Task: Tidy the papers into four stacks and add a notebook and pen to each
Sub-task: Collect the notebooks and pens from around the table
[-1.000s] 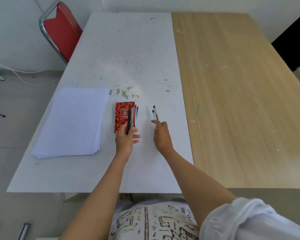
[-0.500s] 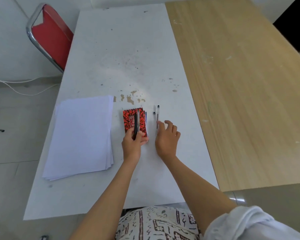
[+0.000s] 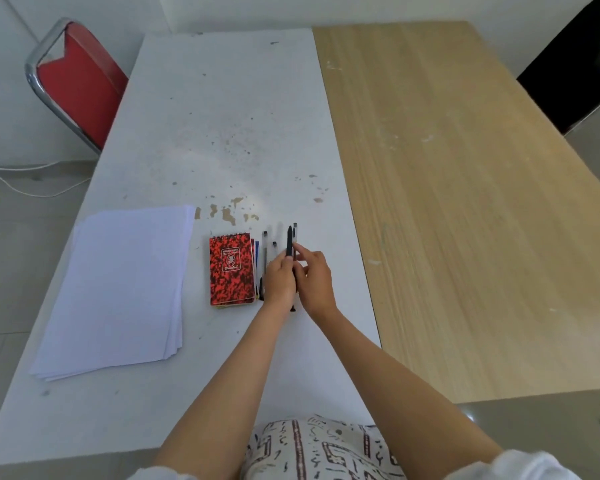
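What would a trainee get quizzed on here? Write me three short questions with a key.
1. True or false: the papers already lie in four separate stacks.
2. Which lies nearest the red notebook's right edge? A) a clear pen B) the red chair C) the wooden table
3. Fill in: the left hand holds a ____ pen upright above the white table, close beside the right hand.

Key: 1 false, there is one pile; 2 A; 3 black.
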